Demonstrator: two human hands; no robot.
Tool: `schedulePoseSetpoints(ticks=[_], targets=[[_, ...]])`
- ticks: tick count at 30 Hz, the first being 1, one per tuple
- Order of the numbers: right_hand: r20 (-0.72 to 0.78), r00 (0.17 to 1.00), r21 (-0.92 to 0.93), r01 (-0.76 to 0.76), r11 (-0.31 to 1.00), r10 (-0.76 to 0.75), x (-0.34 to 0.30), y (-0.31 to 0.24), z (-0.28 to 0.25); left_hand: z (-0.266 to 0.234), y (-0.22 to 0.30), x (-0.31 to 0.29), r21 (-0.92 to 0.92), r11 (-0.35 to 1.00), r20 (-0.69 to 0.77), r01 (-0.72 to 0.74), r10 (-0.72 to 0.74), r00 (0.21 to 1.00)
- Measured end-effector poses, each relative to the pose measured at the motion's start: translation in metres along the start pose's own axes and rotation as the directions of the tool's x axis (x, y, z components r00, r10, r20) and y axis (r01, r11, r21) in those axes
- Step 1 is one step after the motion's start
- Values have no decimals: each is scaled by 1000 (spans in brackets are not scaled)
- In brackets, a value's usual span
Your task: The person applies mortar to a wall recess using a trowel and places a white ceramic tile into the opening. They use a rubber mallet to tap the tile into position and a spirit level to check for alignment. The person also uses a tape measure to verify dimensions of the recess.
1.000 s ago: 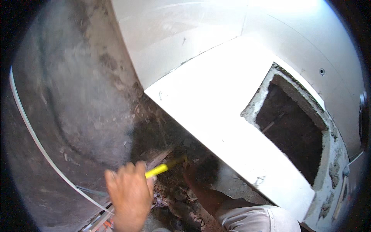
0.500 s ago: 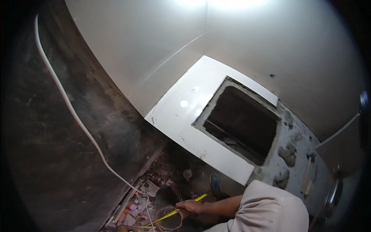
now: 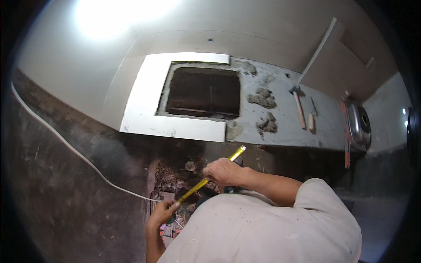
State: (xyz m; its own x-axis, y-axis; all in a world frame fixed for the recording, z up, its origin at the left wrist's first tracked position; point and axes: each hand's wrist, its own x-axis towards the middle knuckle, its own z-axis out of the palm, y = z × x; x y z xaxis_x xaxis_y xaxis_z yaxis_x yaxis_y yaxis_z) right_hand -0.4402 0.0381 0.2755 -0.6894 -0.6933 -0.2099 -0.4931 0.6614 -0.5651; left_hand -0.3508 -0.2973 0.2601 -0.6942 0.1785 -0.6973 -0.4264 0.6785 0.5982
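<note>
Slanting toward the worktop [image 3: 287, 133], the yellow tape measure [image 3: 193, 190] is held at its near end by the left hand [image 3: 162, 214] and gripped closer to its far end by the right hand [image 3: 223, 171], probably to keep it straight.

No readable writing
My yellow tape measure [image 3: 192, 190] has marks too small for me to read here.
</note>
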Motion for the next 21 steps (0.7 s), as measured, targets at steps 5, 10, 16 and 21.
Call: schedulePoseSetpoints(ticks=[5,10,16,21], targets=[[-569,816,-13,119,993,-106,-40,-8,-15,29,100,45,0,990,30,-140,140,990],[-853,514,102,8,995,84,-87,41,-40,84,185,92,-340,853,-97,-397,388,917],[-338,773,909,121,398,537,-161,123,-63,176,329,147,-426,771,-33,-473,509,860],[-228,671,940,341,-21,705,-250,219,-66,262,430,151,190,685,-39,-703,721,692]])
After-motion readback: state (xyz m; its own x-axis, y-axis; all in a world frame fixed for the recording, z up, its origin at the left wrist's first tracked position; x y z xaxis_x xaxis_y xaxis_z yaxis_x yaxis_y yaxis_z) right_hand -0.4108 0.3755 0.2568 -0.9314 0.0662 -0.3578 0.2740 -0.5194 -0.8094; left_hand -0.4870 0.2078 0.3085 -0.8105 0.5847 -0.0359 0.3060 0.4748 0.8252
